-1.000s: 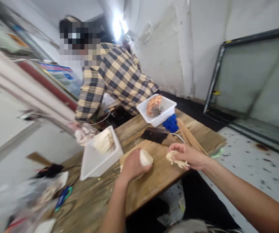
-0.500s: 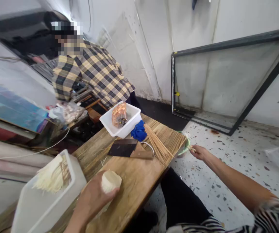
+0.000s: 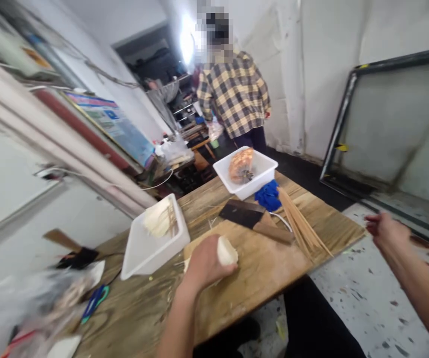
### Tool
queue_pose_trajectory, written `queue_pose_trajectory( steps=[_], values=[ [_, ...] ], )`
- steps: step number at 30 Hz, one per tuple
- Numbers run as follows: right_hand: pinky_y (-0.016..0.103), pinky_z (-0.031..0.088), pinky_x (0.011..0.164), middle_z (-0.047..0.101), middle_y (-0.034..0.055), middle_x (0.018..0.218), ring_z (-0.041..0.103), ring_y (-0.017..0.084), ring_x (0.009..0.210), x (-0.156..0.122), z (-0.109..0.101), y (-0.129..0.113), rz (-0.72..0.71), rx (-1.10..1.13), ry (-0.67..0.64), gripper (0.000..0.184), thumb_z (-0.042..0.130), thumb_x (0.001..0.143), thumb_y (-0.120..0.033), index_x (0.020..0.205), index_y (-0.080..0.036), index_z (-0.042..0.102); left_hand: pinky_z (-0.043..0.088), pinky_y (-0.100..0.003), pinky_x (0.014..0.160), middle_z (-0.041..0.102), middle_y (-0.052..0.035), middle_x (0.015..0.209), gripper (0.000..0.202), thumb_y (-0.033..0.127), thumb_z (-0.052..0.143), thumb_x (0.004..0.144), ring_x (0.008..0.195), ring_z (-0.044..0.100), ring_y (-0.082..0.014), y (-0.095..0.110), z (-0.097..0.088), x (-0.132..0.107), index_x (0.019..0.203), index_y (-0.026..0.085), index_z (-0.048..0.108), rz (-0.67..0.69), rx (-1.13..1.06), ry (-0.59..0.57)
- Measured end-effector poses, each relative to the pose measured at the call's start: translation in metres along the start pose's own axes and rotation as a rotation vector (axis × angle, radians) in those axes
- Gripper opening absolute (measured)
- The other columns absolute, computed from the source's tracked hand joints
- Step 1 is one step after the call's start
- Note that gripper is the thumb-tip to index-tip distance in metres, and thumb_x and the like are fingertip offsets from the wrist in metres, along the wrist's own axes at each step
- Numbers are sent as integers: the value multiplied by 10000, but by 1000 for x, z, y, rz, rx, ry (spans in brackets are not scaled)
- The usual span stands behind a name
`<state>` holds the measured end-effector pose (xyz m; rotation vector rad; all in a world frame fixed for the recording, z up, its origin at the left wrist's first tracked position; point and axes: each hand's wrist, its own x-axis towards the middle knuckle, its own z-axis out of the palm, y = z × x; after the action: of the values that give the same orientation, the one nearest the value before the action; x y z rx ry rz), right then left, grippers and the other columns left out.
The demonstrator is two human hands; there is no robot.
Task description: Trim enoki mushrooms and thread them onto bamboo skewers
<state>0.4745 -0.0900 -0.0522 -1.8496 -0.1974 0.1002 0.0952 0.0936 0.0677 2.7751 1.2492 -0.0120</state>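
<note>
My left hand point(image 3: 207, 261) is wrapped round a white bunch of enoki mushrooms point(image 3: 227, 251), its pale cut end facing away from me, over the wooden cutting board point(image 3: 263, 271). My right hand point(image 3: 388, 228) hangs in the air past the table's right corner, fingers loosely apart, with nothing seen in them. Beyond the board's far edge lies a cleaver point(image 3: 242, 214) with a wooden handle. Several bamboo skewers point(image 3: 300, 223) are spread to its right. A white tray point(image 3: 134, 253) at the left holds pale, stringy enoki point(image 3: 158, 219) with skewers.
A second white tray point(image 3: 224, 176) holds a bagged orange item point(image 3: 241, 165), with a blue cloth point(image 3: 268, 195) beside it. Scissors point(image 3: 94, 303) and plastic bags point(image 3: 39, 298) lie at the left. A person in a checked shirt point(image 3: 235, 94) stands beyond the table. A framed glass panel point(image 3: 397, 124) leans at the right.
My right hand has come up from a green-rimmed bag at the table's corner and released a small pale piece. The person has straightened up. My view has swung left.
</note>
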Motion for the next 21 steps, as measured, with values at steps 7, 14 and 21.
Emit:
queue_pose_trajectory(
  steps=[7, 14, 21],
  values=[
    [286, 454, 904, 663, 47, 1129, 596, 205, 1031, -119, 55, -79, -802, -375, -653, 269, 642, 793, -342, 1041, -244, 683, 227, -579, 1104, 548, -188, 1325, 992, 695, 739, 506, 1257, 470, -371, -6, -1, 0, 1289, 141, 483, 30, 28, -20],
    [422, 498, 812, 661, 124, 997, 614, 253, 979, -161, 133, -108, -961, -870, -731, 363, 504, 891, -118, 1250, -109, 555, 69, -608, 1146, 229, -191, 1543, 1107, 805, 519, 674, 1431, 208, -345, -3, -1, -14, 1476, 98, 230, -7, 80, 24],
    [356, 492, 727, 664, 174, 948, 650, 291, 874, -160, 108, -128, -998, -845, -737, 426, 551, 803, -118, 1225, -74, 523, 93, -592, 1156, 362, -146, 1498, 619, 531, 327, 956, 1413, 289, -255, 0, 4, -32, 1442, 148, 309, 23, 80, 81]
  ],
)
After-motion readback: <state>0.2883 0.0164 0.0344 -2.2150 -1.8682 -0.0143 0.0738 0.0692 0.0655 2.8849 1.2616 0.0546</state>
